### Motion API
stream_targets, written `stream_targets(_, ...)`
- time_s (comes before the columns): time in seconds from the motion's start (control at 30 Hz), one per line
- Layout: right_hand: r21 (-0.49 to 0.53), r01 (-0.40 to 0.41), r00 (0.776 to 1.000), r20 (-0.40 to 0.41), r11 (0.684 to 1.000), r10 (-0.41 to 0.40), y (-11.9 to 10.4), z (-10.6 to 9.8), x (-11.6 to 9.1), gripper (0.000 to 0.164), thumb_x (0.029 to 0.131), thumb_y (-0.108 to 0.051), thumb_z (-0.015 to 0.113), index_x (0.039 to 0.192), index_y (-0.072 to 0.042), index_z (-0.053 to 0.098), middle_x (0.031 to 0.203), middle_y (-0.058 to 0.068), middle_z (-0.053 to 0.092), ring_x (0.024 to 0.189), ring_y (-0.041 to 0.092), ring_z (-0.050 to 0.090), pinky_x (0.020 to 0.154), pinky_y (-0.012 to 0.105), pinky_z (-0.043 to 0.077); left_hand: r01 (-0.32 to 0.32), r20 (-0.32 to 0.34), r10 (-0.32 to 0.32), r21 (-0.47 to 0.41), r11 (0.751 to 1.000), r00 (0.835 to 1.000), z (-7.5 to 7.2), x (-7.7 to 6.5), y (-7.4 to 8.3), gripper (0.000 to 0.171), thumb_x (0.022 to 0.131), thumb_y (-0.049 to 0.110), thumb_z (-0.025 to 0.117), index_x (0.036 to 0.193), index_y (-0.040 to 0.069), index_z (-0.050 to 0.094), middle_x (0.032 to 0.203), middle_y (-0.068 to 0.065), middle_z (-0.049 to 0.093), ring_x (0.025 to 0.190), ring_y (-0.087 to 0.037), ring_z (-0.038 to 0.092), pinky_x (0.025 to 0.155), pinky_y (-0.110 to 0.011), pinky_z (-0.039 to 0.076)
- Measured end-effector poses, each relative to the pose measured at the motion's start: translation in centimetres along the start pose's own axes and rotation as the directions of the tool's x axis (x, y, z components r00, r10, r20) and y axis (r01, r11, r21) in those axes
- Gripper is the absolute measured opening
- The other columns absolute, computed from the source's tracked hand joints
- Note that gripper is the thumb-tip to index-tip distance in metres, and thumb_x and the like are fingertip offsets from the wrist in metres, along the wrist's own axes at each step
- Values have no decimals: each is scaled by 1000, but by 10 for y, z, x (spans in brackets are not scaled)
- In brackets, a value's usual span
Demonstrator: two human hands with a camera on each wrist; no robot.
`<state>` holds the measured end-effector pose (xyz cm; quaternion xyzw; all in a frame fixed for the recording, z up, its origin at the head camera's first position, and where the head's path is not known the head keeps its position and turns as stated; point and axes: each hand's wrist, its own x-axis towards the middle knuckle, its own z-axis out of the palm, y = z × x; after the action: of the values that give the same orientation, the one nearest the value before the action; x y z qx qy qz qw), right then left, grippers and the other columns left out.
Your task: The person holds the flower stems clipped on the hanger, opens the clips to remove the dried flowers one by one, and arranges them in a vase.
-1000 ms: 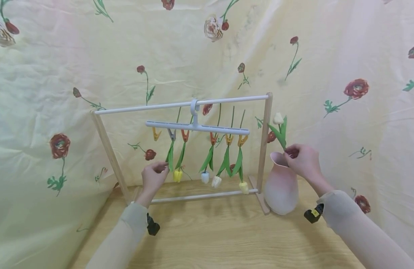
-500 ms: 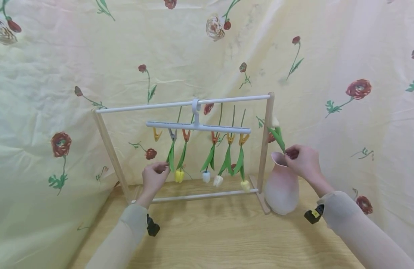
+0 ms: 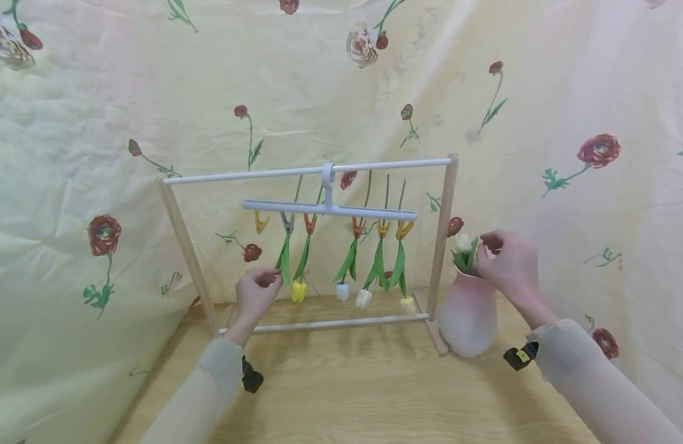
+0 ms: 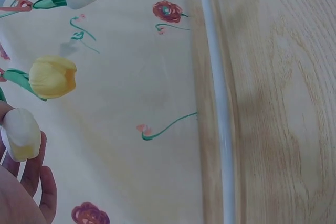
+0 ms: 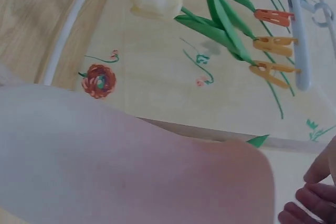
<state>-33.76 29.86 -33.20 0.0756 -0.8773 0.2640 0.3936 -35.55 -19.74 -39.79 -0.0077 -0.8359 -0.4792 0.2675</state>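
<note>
My left hand [image 3: 257, 295] pinches a hanging tulip by its green leaves [image 3: 285, 259]; in the left wrist view its white bloom [image 4: 21, 135] lies against the fingers. A grey clip [image 3: 288, 222] grips this tulip's stem on the pale hanger [image 3: 369, 213]. At the right, another white tulip [image 3: 463, 242] stands in the pink-and-white vase [image 3: 468, 314], leaves at the mouth, its stem hidden inside. Beside that tulip is my right hand [image 3: 510, 265], thumb and fingers apart with nothing seen between them. The vase [image 5: 131, 161] hides part of the right wrist view.
Several other tulips, including a yellow one [image 3: 299, 291] and a pale blue one [image 3: 342, 291], hang upside down from clips. An orange clip [image 3: 260, 223] at the left end holds nothing. The hanger hooks on a wooden-sided rack [image 3: 444, 234] close to the vase.
The white tulip at the right has gone down into the vase; earlier my right hand held it above the mouth. That hand has let go. My left hand has stayed at its tulip.
</note>
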Motion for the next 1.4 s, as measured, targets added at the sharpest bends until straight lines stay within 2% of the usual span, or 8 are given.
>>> stream_targets(0.13,2,136,982,-129,991,-135,-18,0,1,22,90,-5,67,107,6,75,101,29,77,86,46,74,80,60,57,-19,-15,19,0,1000,1000,-1,-3,0,15,91,12,78,104,7,82,99,-14,82,92,-30,74,84,-32,53)
stream_targets(0.27,34,259,954,-166,965,-250,-42,5,3,19,88,1,66,103,6,77,98,26,78,81,42,75,75,57,62,-29,-21,28,-10,1000,999,-3,-5,-1,13,91,12,79,102,7,82,96,-13,82,89,-27,74,82,-30,53)
stream_targets(0.43,145,307,950,-104,940,-294,-73,23,9,18,88,7,67,104,6,76,97,24,79,81,37,76,71,50,65,-37,-19,36,-27,999,999,-6,-8,-2,13,90,12,79,102,7,83,94,-13,82,83,-19,72,80,-27,54)
stream_targets(0.6,238,324,944,-25,916,-328,-105,44,12,18,88,6,69,105,5,77,98,21,80,82,32,78,72,42,66,-34,-24,34,-28,999,999,-9,-13,0,12,90,12,79,100,8,83,93,-12,83,80,-17,72,78,-26,55)
stream_targets(0.73,281,324,935,52,903,-351,-130,60,12,17,90,3,70,105,3,77,98,19,80,82,30,78,72,40,67,-47,-19,47,-32,998,999,-10,-16,3,13,90,12,79,101,8,83,95,-13,83,82,-19,74,78,-26,55)
stream_targets(0.97,317,253,907,252,914,-338,-171,98,5,18,94,-5,71,110,-1,78,101,13,82,84,22,78,75,35,66,-53,-40,51,-53,997,998,-9,-24,8,10,90,12,80,99,7,83,91,-13,83,77,-16,73,72,-20,54)
stream_targets(1.13,356,238,886,300,904,-352,-199,123,0,23,97,-8,70,118,-2,78,105,13,83,85,20,80,74,28,65,-54,-37,50,-87,995,998,-7,-29,9,10,89,10,80,98,6,82,90,-14,82,73,-11,70,70,-18,53)
stream_targets(1.4,440,111,894,348,891,-283,-233,149,7,26,99,-10,70,122,1,76,113,16,82,92,24,82,79,30,66,-53,-45,48,-119,991,998,-5,-32,7,9,88,8,81,96,5,82,88,-16,82,68,-7,68,63,-18,53)
